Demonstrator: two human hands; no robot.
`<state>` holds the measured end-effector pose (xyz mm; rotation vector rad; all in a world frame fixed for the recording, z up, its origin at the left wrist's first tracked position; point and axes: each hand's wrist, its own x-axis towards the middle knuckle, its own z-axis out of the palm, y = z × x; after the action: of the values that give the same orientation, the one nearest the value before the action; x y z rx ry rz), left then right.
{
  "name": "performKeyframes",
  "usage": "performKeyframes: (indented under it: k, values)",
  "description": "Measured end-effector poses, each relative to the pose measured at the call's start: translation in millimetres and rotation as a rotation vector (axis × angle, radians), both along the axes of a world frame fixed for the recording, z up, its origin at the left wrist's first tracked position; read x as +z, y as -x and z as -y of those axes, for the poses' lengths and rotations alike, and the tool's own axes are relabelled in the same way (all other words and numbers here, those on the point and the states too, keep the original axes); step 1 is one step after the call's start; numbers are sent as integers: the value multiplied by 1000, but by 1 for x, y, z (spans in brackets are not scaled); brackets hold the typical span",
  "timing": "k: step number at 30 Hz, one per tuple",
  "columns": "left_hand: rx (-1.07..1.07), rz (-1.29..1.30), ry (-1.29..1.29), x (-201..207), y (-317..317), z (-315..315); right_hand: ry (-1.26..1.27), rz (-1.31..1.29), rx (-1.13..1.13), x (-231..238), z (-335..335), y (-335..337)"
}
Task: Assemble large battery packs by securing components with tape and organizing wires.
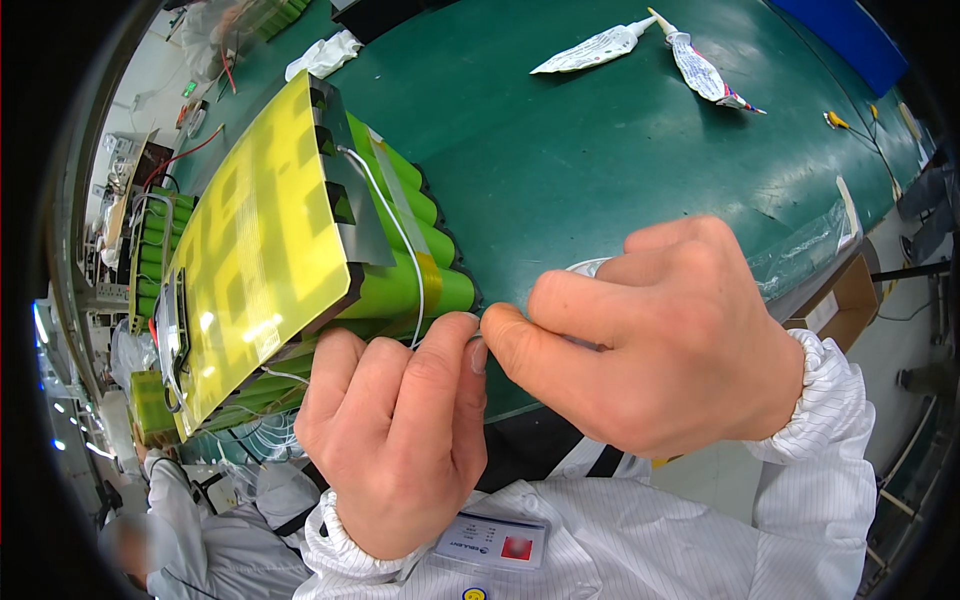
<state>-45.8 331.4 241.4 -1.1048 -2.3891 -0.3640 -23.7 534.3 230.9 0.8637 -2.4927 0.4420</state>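
A battery pack of green cylindrical cells [430, 290] stands on its side at the left, with a yellow insulating sheet [265, 230] over its near face. From its upper edge a thin white wire [395, 222] runs down across the cells and passes behind the fingers of my left hand [395, 430]. That hand is closed in a pinch beside the pack's lower corner. My right hand [650, 340] is also closed, its thumb and forefinger tips meeting those of the left. What it grips is hidden; a bit of white [588, 266] shows behind its knuckles.
Two crumpled white tubes with nozzles [695, 70] lie at the far side of the green table [560, 160]. Clear plastic film [810, 245] and a cardboard box [850, 305] are at the right. More green cell packs [165, 250] and a seated person [215, 540] are at the left.
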Motion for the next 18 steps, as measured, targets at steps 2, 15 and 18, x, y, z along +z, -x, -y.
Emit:
performKeyframes:
  k: [2, 15, 18]
  values:
    - [5, 5, -14, -1, 1, -1, 49, 8, 12, -2, 0, 0]
    - [-21, 44, -23, 1, 4, 5, 117, 50, -77, -9, 15, 0]
    - [-8, 59, -23, 1, 4, 3, 110, 27, -93, -10, 14, 0]
